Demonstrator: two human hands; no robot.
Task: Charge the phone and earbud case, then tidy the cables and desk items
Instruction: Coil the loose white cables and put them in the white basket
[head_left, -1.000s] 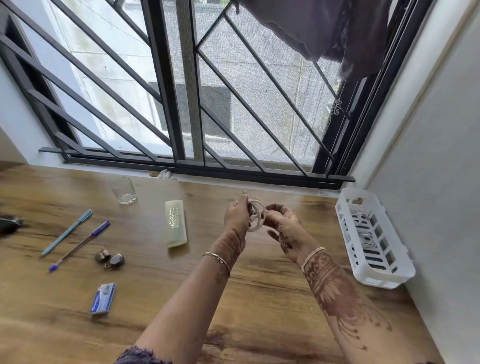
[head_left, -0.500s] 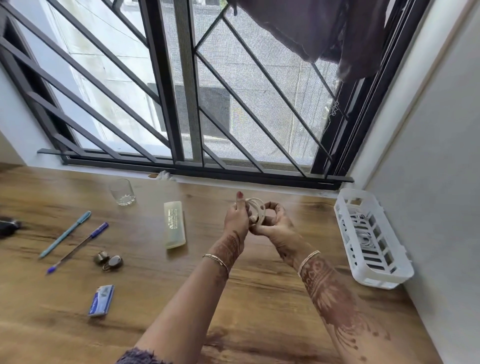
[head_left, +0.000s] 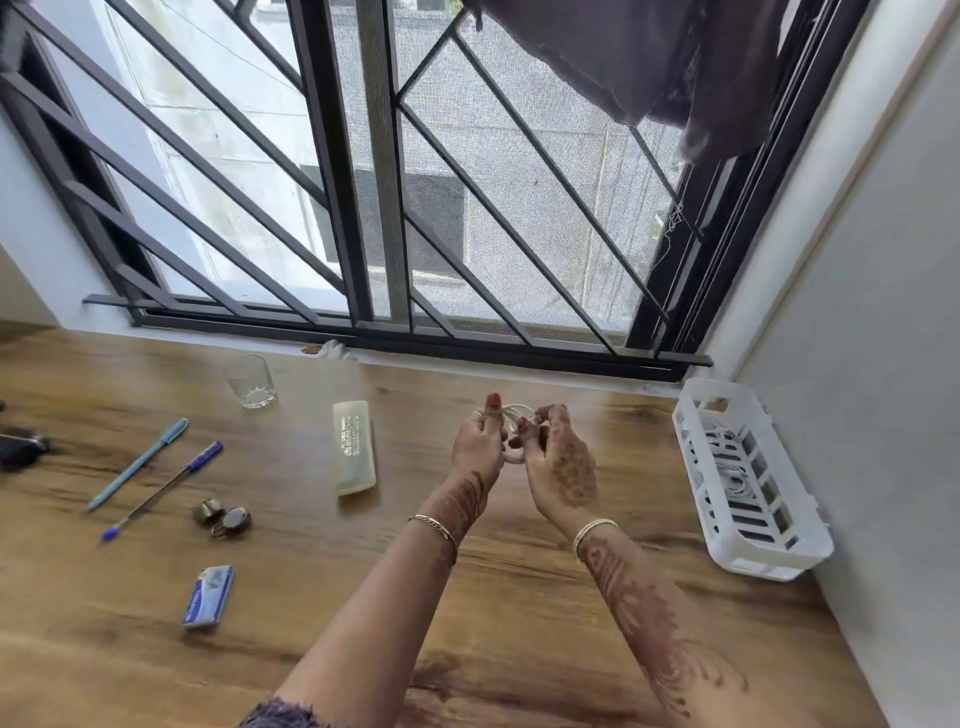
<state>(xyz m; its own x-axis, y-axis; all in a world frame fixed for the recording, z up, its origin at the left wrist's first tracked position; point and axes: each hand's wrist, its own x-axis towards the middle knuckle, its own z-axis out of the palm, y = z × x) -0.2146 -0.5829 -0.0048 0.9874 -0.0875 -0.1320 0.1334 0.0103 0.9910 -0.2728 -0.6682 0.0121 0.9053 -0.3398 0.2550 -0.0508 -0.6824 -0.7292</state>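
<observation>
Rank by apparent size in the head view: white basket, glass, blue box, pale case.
1. white basket
2. pale case
3. glass and blue box: look alike, and the box lies nearer the camera, so unranked.

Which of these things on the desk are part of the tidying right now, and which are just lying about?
In use: white cable, coiled between left hand and right hand; white basket, already holding cables.

Lying about: glass, two pens, pale case, blue packet.
</observation>
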